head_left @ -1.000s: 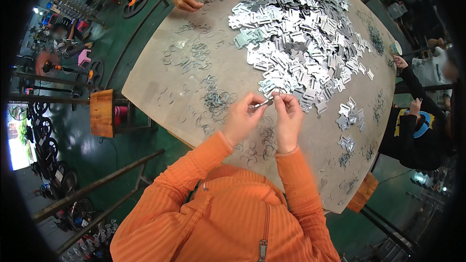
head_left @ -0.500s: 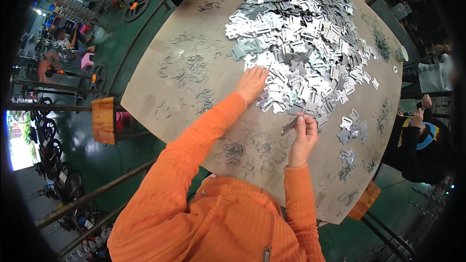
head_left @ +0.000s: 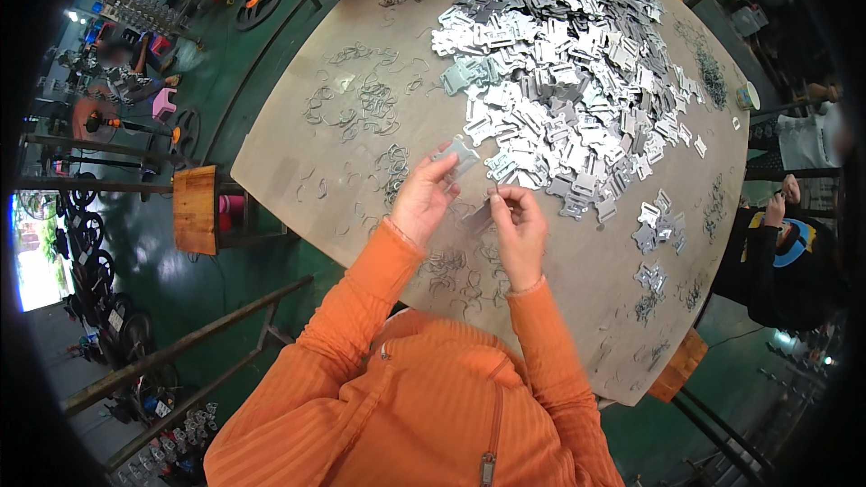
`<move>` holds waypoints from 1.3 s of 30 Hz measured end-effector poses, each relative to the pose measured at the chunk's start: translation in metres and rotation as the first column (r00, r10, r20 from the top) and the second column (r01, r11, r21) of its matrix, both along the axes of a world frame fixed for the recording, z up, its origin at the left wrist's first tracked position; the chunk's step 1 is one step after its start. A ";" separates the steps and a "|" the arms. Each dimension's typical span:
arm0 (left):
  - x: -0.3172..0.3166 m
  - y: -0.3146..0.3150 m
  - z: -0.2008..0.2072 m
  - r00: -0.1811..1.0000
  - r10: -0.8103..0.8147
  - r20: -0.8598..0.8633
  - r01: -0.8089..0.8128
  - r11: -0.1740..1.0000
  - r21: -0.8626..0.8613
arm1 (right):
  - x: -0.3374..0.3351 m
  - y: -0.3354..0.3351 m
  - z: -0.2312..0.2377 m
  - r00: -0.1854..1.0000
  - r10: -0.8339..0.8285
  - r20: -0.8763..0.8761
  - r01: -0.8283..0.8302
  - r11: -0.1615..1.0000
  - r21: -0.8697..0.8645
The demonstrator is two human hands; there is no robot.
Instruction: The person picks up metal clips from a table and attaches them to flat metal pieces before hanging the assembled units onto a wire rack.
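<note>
My left hand (head_left: 424,201), closed, pinches a flat silver metal plate (head_left: 461,154) by its near side, just off the left edge of a big heap of similar notched plates (head_left: 559,72). Close on its right, my right hand (head_left: 522,236) is closed on a darker metal plate (head_left: 478,216), held between thumb and fingers and slightly blurred. A thin dark bit shows at those fingertips, too small to make out. Under and around both hands lie small bent wire clips (head_left: 446,272) on the brown tabletop (head_left: 568,316).
More wire clips (head_left: 365,104) are scattered at the left. Small groups of plates (head_left: 658,227) lie right of the heap, with a white cup (head_left: 747,96) at the right edge. Wooden stools (head_left: 195,209) stand by the table; another person (head_left: 780,252) sits at the right.
My left hand has drawn back from the heap with a plate in it. My right hand has moved left and slightly up, bringing its plate near. The other person's hand at the far edge is out of view.
</note>
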State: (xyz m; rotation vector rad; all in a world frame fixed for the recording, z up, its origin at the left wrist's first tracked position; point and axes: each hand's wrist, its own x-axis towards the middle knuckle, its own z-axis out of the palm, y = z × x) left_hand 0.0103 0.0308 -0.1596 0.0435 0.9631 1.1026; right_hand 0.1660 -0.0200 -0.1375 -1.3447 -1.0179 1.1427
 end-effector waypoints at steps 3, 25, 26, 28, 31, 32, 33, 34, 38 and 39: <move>0.008 -0.011 0.016 0.995 0.017 -0.099 -0.004 0.992 0.125 | -0.005 -0.003 0.009 0.984 0.039 0.176 -0.057 0.994 0.096; -0.005 -0.008 0.068 0.911 0.256 -0.322 -0.064 0.862 0.503 | -0.032 0.037 0.022 0.645 -0.200 0.737 -0.331 0.796 0.506; -0.006 -0.007 0.068 0.910 0.301 -0.286 -0.117 0.847 0.519 | -0.037 0.043 0.021 0.627 -0.231 0.744 -0.343 0.775 0.530; -0.005 -0.005 0.064 0.864 0.401 -0.304 -0.185 0.815 0.549 | -0.049 0.051 0.019 0.620 -0.206 0.757 -0.364 0.780 0.509; -0.004 -0.002 0.054 0.800 0.511 -0.314 -0.239 0.752 0.614 | -0.061 0.062 0.017 0.635 -0.150 0.758 -0.361 0.810 0.463; -0.006 0.001 0.050 0.792 0.523 -0.315 -0.218 0.723 0.655 | -0.063 0.065 0.015 0.642 -0.142 0.754 -0.375 0.799 0.470; -0.011 0.003 0.046 0.785 0.518 -0.339 -0.196 0.727 0.658 | -0.064 0.067 0.013 0.649 -0.134 0.749 -0.387 0.790 0.476; -0.016 0.005 0.042 0.776 0.513 -0.366 -0.176 0.734 0.656 | -0.064 0.070 0.009 0.655 -0.127 0.745 -0.398 0.780 0.483; -0.046 0.016 0.032 0.730 0.544 -0.414 -0.141 0.712 0.688 | -0.056 0.080 -0.019 0.797 0.193 0.573 -0.354 0.917 0.183; -0.054 0.017 0.031 0.712 0.550 -0.438 -0.123 0.711 0.693 | -0.053 0.086 -0.030 0.732 0.303 0.610 -0.414 0.909 0.045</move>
